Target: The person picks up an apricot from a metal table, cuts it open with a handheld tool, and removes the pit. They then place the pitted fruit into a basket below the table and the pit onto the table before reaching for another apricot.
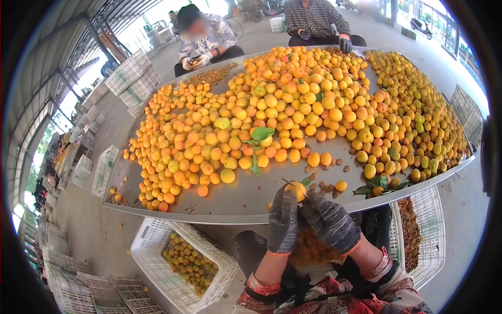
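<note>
My left hand (283,222), in a dark grey knit glove, is closed with an orange-yellow apricot (296,191) at its fingertips. My right hand (332,221), gloved the same way, is closed right beside the apricot, its fingers pointing toward it. Whatever it grips is too small to make out. A thin dark sliver shows by the left fingertips. Both hands are at the near edge of a metal table (246,196). Just beyond them, brown pits and a loose apricot (341,186) lie on the metal.
A large heap of apricots (251,112) covers much of the table, with green leaves (261,134) among them. A white crate (151,246) of yellow-green fruit stands below left, another crate (431,235) with brown pits below right. Two people (316,23) sit across the table.
</note>
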`<state>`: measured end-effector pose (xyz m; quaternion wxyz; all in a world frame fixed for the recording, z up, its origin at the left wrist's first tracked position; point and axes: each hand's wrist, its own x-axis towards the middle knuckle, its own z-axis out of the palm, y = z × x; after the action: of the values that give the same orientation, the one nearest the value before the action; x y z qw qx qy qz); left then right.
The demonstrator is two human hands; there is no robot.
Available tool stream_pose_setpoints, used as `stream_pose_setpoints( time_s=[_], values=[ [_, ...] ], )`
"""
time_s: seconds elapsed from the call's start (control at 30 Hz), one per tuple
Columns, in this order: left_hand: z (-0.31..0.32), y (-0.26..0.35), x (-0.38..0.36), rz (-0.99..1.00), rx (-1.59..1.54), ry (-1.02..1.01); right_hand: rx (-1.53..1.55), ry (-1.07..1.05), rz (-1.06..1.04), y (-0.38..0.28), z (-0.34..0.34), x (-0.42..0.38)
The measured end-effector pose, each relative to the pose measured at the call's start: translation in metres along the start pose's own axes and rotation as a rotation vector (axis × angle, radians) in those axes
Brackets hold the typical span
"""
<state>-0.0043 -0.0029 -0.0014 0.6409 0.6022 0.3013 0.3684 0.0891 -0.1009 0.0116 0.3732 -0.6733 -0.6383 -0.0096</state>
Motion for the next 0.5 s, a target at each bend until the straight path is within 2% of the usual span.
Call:
stream_pose_setpoints(
  time_s=[0.03,0.1,0.13,0.2,0.23,0.3,0.33,0.4,0.43,0.5],
  values=[
    [-0.003,0.001,0.001,-0.001,0.001,-0.001,0.001,0.001,0.001,0.0,-0.002,0.0],
    [-0.008,0.001,0.004,-0.133,-0.159,-0.199,0.343,0.003,0.27,0.001,-0.006,0.0],
    [-0.008,-0.001,0.004,-0.132,-0.158,-0.196,0.344,0.001,0.267,0.004,-0.005,-0.001],
    [-0.005,-0.006,0.005,-0.082,-0.213,-0.105,0.149,0.002,0.085,0.011,0.001,-0.002],
    [-0.001,-0.009,0.005,-0.082,-0.211,-0.103,0.151,0.002,0.084,0.009,0.0,0.001],
    [0.009,-0.014,0.005,0.106,-0.152,0.143,0.201,-0.157,0.313,0.002,-0.003,0.01],
    [0.007,-0.015,0.004,0.101,-0.151,0.14,0.202,-0.157,0.319,0.0,-0.002,0.01],
    [0.004,-0.018,0.006,-0.008,-0.183,0.148,-0.066,-0.044,-0.045,-0.001,0.001,0.011],
    [0.003,-0.022,0.008,-0.008,-0.185,0.148,-0.068,-0.045,-0.046,0.0,0.002,0.01],
    [0.002,-0.027,0.01,0.127,0.056,0.139,0.124,-0.07,0.13,0.0,0.005,0.007]
  ],
)
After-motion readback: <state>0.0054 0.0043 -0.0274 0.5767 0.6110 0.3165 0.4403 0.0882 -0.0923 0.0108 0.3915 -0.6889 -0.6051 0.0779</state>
